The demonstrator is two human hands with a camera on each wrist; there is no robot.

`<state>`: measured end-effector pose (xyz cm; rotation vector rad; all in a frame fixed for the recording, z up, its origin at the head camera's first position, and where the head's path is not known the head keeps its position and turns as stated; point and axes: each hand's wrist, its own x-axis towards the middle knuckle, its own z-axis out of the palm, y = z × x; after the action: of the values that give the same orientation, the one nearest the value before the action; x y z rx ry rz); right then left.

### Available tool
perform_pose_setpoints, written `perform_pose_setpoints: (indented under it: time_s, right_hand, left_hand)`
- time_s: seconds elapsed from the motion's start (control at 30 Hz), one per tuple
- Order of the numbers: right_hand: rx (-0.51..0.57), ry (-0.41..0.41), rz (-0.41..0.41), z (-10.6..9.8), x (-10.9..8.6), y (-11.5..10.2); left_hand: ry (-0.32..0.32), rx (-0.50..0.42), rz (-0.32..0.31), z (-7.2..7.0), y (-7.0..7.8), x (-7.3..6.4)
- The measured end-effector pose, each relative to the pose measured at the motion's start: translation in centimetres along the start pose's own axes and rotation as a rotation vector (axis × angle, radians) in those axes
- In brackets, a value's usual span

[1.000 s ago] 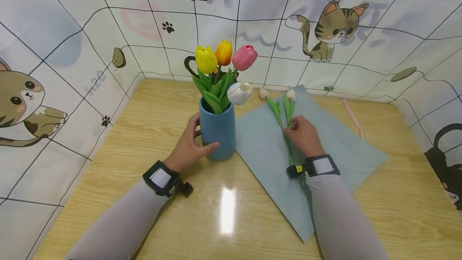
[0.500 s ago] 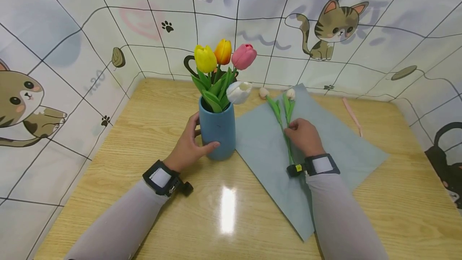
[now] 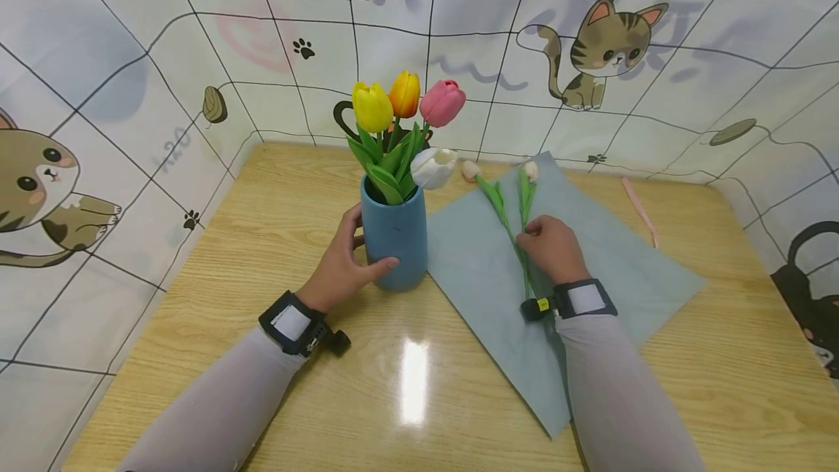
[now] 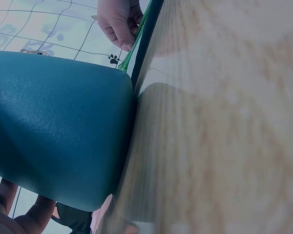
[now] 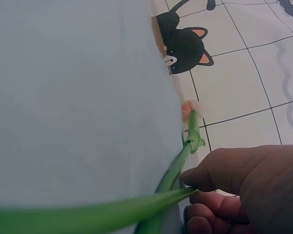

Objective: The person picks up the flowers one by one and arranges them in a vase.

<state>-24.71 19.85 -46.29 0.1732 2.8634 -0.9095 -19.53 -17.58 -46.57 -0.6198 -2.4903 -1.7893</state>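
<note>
A blue vase (image 3: 396, 242) stands upright on the table, holding a yellow tulip (image 3: 372, 108), an orange tulip (image 3: 404, 95), a pink tulip (image 3: 442, 103) and a white tulip (image 3: 433, 168). My left hand (image 3: 344, 264) grips the vase low on its left side, thumb across the front. On blue-grey wrapping paper (image 3: 472, 268) lie two pale tulips with green stems, a left tulip (image 3: 494, 199) and a right tulip (image 3: 526, 191). Thumb and fingers of my right hand (image 3: 553, 246) pinch the right tulip's stem. In the right wrist view a green stem (image 5: 171, 197) runs to those fingertips.
A pink ribbon strip (image 3: 639, 210) lies behind the paper at the right. The wooden table (image 3: 314, 384) meets a cloth backdrop (image 3: 485, 57) with cat drawings at the back and sides. A small camera (image 3: 534, 309) on my right wrist overlaps the stem ends.
The left pale tulip's head has shifted left and the right one's slightly right, so the two lie wider apart. Both hands stay nearly where they were, and the vase has not moved.
</note>
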Motion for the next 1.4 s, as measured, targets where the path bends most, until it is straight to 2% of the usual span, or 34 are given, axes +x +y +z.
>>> perform_pose_setpoints:
  time_s: [0.43, 0.6, 0.93, 1.1, 1.2, 1.33, 1.4]
  right_hand:
    - [0.040, 0.006, 0.014, -0.1, 0.3, 0.5]
    - [0.061, -0.018, 0.010, -0.5, 0.5, 1.0]
    - [0.302, -0.077, 0.001, -2.3, 0.5, 0.9]
    - [0.534, -0.079, -0.073, -2.8, 0.2, 0.7]
    - [0.802, -0.119, -0.180, -2.9, 0.0, 0.6]
    - [1.204, -0.214, -0.307, -3.0, -0.2, 0.3]
    - [1.339, -0.237, -0.353, -3.0, -0.3, 0.0]
  left_hand:
    - [-0.001, 0.000, 0.000, 0.0, 0.1, 0.0]
    - [-0.002, 0.000, 0.002, 0.0, 0.1, 0.0]
    - [-0.003, -0.008, 0.005, 0.0, 0.1, 0.0]
    - [-0.006, -0.016, 0.017, 0.0, 0.1, 0.0]
    - [-0.007, -0.017, 0.018, 0.0, 0.1, 0.0]
    - [-0.007, -0.016, 0.012, -0.1, 0.2, -0.1]
    - [-0.007, -0.014, 0.010, -0.1, 0.2, -0.1]
